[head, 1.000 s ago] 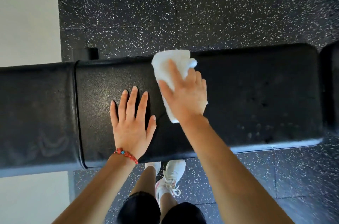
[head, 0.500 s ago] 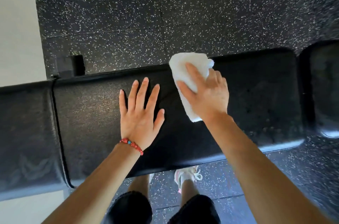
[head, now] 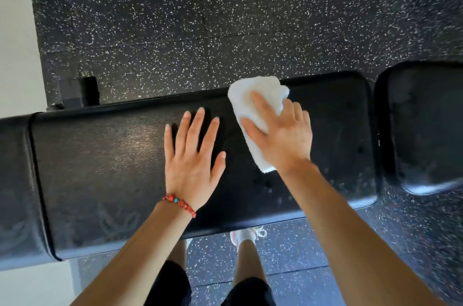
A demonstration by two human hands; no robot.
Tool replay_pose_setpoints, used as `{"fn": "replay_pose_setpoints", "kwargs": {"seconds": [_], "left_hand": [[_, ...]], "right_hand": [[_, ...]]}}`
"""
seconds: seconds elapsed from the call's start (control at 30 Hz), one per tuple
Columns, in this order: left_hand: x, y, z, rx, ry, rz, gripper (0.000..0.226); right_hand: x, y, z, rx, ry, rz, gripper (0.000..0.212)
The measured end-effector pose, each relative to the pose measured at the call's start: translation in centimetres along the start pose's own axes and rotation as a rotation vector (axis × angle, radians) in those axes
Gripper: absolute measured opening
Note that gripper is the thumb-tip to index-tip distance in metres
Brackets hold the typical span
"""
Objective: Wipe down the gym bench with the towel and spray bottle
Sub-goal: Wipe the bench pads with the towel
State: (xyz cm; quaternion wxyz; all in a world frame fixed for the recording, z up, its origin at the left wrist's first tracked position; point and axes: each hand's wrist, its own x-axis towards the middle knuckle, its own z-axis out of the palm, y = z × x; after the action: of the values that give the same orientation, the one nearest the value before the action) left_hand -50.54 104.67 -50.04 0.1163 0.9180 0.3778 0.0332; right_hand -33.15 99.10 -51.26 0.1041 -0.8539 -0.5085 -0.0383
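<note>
- The white folded towel (head: 255, 115) lies on the black padded gym bench (head: 100, 168), toward its far edge and right of the middle pad's centre; its far corner reaches the pad's rim.
- The right hand (head: 280, 137) presses down on the towel, fingers loosely spread over it, thumb at its left side; this is a flat press rather than a pinch.
- The left hand (head: 193, 163) lies flat on the bare pad just beside the towel, fingers spread, holding nothing; a red beaded bracelet (head: 179, 203) sits on that wrist.
- No spray bottle is in view.
- Risk: with only palm pressure on it, the towel could bunch or slide out from under the hand, most likely at the far rim.
- Risk: a stroke to the right may snag in the gap before the neighbouring pad (head: 423, 127).
- Risk: small droplets on the near right of the pad look likely to be missed.
- The speckled rubber floor (head: 225, 17) lies beyond.
</note>
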Motion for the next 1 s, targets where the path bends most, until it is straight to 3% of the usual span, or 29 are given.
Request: {"fn": "replay_pose_setpoints", "kwargs": {"seconds": [0.07, 0.13, 0.27, 0.4, 0.5, 0.57, 0.73, 0.83, 0.93, 1.0], "left_hand": [[0.5, 1.4, 0.7, 0.012, -0.033, -0.021, 0.053], [0.5, 1.9, 1.3, 0.048, -0.059, -0.030, 0.055], [0.3, 1.9, 1.7, 0.081, -0.058, -0.025, 0.056], [0.4, 2.0, 1.8, 0.103, -0.034, -0.023, 0.056], [0.2, 1.9, 1.9, 0.106, -0.021, -0.019, 0.056], [0.3, 1.9, 1.9, 0.102, -0.011, -0.021, 0.056], [0.3, 2.0, 1.9, 0.105, 0.019, -0.018, 0.055], [0.3, 2.1, 2.1, 0.104, 0.024, -0.026, 0.055], [0.2, 2.2, 2.0, 0.112, 0.049, -0.022, 0.054], [-0.2, 2.4, 1.9, 0.106, 0.083, -0.027, 0.052]], "right_hand": [[0.7, 3.7, -0.9, -0.045, -0.068, 0.039, 0.051], [1.4, 7.9, -1.6, -0.058, -0.098, 0.233, 0.058], [1.0, 9.8, -1.2, -0.092, 0.057, 0.432, 0.048], [-0.8, 4.6, -0.3, -0.084, 0.004, 0.215, 0.049], [-0.9, 5.9, -0.8, -0.036, 0.011, 0.025, 0.046], [-0.6, 9.3, -1.3, -0.083, 0.035, 0.069, 0.047], [-1.7, 13.4, -1.7, -0.112, 0.118, 0.422, 0.047], [-3.4, 9.1, -1.3, -0.130, 0.128, 0.316, 0.047], [-6.4, 3.9, -1.4, -0.026, 0.040, 0.137, 0.048], [-7.1, 4.2, -1.6, 0.006, 0.028, 0.050, 0.046]]}}
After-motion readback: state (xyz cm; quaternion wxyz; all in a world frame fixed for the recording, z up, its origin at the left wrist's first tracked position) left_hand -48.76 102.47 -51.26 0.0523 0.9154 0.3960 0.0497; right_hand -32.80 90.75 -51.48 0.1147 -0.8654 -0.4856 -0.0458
